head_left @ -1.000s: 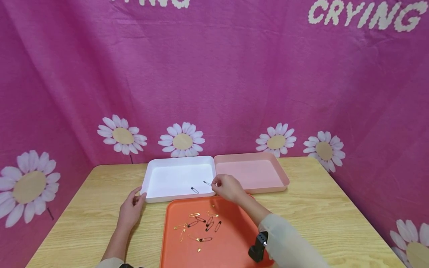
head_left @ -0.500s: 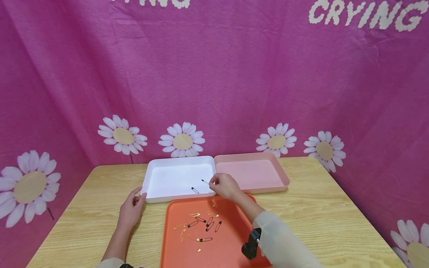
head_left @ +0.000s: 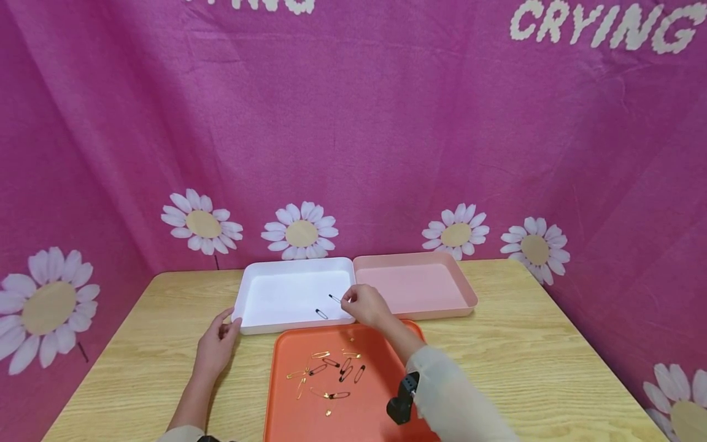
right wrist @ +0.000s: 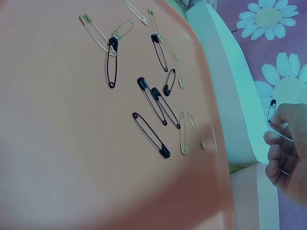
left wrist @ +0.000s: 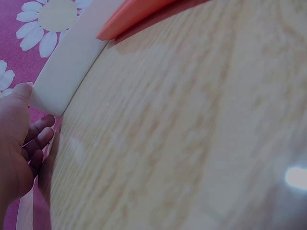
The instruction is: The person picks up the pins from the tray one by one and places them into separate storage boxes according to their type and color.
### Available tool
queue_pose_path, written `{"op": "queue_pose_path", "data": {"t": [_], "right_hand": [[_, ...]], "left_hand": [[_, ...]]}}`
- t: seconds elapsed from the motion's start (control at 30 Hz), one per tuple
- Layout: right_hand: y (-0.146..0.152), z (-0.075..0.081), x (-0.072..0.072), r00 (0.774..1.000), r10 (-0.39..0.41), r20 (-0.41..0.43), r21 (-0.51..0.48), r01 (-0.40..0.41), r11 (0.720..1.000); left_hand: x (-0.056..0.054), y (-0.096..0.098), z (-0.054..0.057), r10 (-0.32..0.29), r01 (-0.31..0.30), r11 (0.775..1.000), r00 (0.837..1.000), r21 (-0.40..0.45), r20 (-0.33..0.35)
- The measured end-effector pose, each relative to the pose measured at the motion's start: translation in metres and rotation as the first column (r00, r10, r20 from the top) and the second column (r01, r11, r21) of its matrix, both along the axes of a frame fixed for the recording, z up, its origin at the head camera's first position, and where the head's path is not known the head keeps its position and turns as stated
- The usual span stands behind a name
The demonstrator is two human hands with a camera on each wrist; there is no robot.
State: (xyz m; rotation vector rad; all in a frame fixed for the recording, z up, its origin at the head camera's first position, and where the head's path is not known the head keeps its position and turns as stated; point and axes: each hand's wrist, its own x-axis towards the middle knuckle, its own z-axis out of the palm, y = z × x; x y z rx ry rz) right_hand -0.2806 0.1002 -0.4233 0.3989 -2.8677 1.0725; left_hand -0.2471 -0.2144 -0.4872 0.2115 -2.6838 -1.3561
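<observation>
My right hand (head_left: 367, 306) pinches a black safety pin (right wrist: 272, 110) between thumb and forefinger, above the right part of the white tray (head_left: 276, 288). Another black safety pin (head_left: 321, 314) lies on that tray's floor, near its front side. At the tray's front left corner, my left hand (head_left: 214, 348) holds the edge with thumb and forefinger; its other fingers hang loosely curled in the left wrist view. Closer to me, the orange tray (head_left: 309, 423) bears several black safety pins (right wrist: 148, 134) and several gold safety pins (right wrist: 96, 34), scattered and partly overlapping.
A pink tray (head_left: 411, 288) sits against the white tray's right side. All three trays stand on a wooden table (head_left: 530, 368). Behind it hangs a purple cloth (head_left: 353, 135) with printed daisies.
My right hand has shifted slightly left over the white tray, with the black safety pin still pinched. The left hand and the pins on the trays have stayed put.
</observation>
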Motion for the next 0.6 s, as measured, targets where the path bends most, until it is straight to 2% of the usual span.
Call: {"op": "queue_pose_path", "data": {"t": [0.6], "right_hand": [[-0.012,-0.006,-0.007,0.998,-0.047,0.046,-0.029,0.049,0.998]], "left_hand": [[-0.001,-0.001,-0.001,0.005,-0.005,1.000,1.000,0.016,0.010]]}}
